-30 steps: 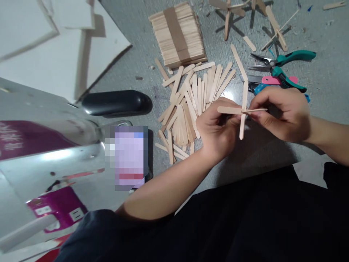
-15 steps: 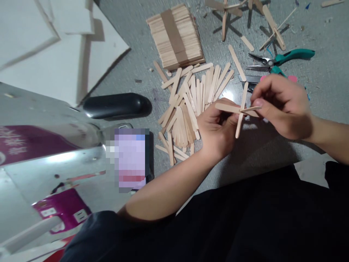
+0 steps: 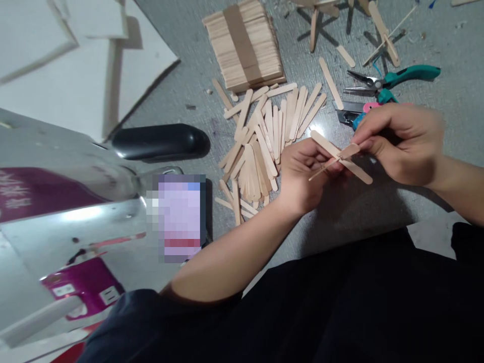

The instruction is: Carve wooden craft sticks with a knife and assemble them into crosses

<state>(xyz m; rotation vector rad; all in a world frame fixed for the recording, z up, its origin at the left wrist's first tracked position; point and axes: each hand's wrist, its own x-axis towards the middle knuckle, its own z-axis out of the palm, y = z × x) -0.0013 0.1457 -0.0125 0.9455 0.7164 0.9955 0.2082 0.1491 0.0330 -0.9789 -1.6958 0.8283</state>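
Observation:
My left hand (image 3: pixel 304 174) and my right hand (image 3: pixel 403 141) together hold a small cross of wooden craft sticks (image 3: pixel 340 157) above the grey floor. The left fingers are curled round its middle and lower end. The right thumb and forefinger pinch the short stick end at the crossing. A thin skewer pokes out toward the lower left of the cross. A loose heap of craft sticks (image 3: pixel 264 138) lies just left of my left hand.
A banded bundle of sticks (image 3: pixel 244 43) lies farther back. Teal pliers (image 3: pixel 393 80) and a pink and blue cutter (image 3: pixel 359 113) lie behind my right hand. Finished stick crosses (image 3: pixel 381 35) sit at the top. A black object (image 3: pixel 159 142), white boards (image 3: pixel 75 65) and a silver and magenta packet (image 3: pixel 56 201) fill the left.
The stick cross has turned in my hands: its long stick went from nearly upright to a slant, lower right end down. My right hand shifted slightly up and right.

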